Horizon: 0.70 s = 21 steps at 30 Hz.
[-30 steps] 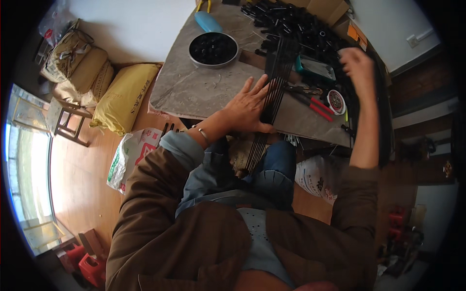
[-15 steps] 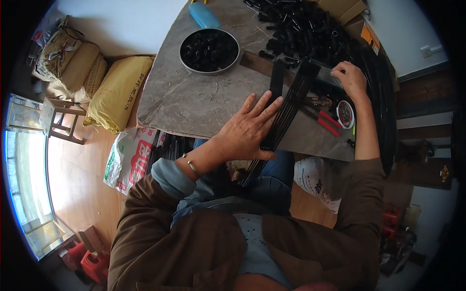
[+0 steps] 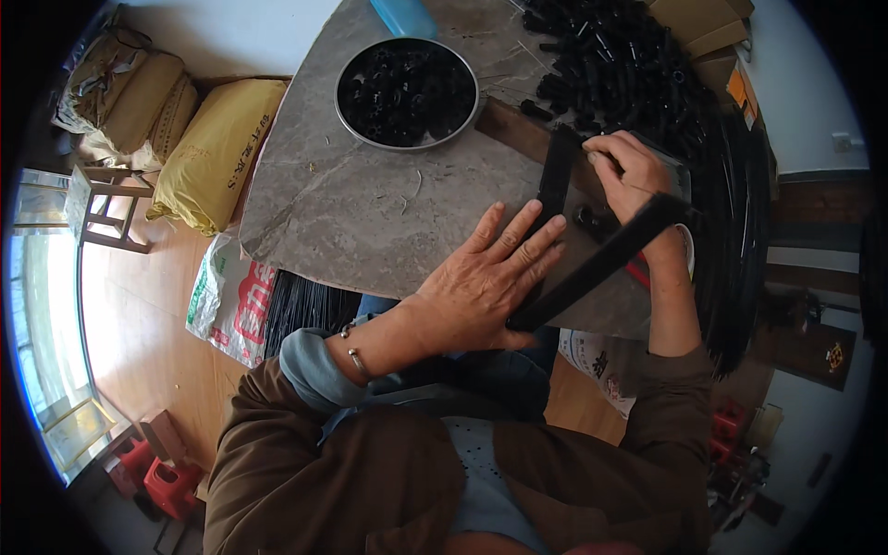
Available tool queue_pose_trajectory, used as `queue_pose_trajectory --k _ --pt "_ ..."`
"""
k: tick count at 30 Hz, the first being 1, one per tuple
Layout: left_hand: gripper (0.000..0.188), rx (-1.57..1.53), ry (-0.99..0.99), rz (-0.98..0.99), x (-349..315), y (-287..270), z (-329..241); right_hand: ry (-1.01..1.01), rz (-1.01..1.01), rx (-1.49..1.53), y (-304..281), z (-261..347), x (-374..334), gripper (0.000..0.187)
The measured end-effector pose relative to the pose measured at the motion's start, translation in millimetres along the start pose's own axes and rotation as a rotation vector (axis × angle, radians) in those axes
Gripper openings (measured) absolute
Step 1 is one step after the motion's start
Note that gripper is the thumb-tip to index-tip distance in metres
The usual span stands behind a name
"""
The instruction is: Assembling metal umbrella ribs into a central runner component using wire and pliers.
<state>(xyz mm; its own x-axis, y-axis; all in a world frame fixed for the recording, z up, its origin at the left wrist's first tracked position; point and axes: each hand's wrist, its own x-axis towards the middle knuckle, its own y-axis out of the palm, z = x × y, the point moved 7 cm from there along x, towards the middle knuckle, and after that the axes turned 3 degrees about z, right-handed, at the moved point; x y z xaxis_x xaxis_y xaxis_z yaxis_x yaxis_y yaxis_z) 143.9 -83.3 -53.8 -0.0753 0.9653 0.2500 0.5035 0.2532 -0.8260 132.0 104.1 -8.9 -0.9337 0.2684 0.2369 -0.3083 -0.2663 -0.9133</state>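
My left hand (image 3: 490,276) lies flat with its fingers spread, across the near end of a long black strip (image 3: 558,166). From beside its thumb a second black strip (image 3: 597,268) slants up to the right, passing in front of my right wrist. My right hand (image 3: 634,176) is pinched closed at the far end of the first strip; what its fingertips hold is too small to make out. Red tool handles (image 3: 638,274) and a small white dish (image 3: 688,248) are partly hidden behind the right forearm and the second strip.
A round metal-rimmed bowl (image 3: 339,111) of small black parts stands on the grey stone-patterned table (image 3: 305,222). Black tubular pieces (image 3: 629,74) are heaped at the far right, near a cardboard box (image 3: 703,28). Long black strands (image 3: 740,231) line the right edge. A yellow sack (image 3: 213,157) stands left.
My right hand has come left and lower, to the far end of the first strip. The second strip's far end has swung right, widening the gap between them. The view has shifted slightly.
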Motion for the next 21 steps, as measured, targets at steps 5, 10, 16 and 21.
queue_pose_trajectory --k 5,10,16,21 --pt "0.097 0.0 -0.016 0.033 1.3 1.6 3.7 0.004 0.014 -0.002 4.5 -2.1 7.4 0.011" --pt "0.095 -0.002 -0.022 0.039 1.3 2.4 6.5 -0.049 -0.005 0.048 5.3 -2.4 9.2 0.011" --pt "0.095 0.012 -0.018 0.042 0.6 3.4 7.3 0.037 0.045 0.054 6.5 0.3 11.0 0.011" --pt "0.095 0.032 -0.014 0.045 -0.1 3.5 6.3 0.051 0.036 0.029 6.5 -0.8 8.6 0.011"
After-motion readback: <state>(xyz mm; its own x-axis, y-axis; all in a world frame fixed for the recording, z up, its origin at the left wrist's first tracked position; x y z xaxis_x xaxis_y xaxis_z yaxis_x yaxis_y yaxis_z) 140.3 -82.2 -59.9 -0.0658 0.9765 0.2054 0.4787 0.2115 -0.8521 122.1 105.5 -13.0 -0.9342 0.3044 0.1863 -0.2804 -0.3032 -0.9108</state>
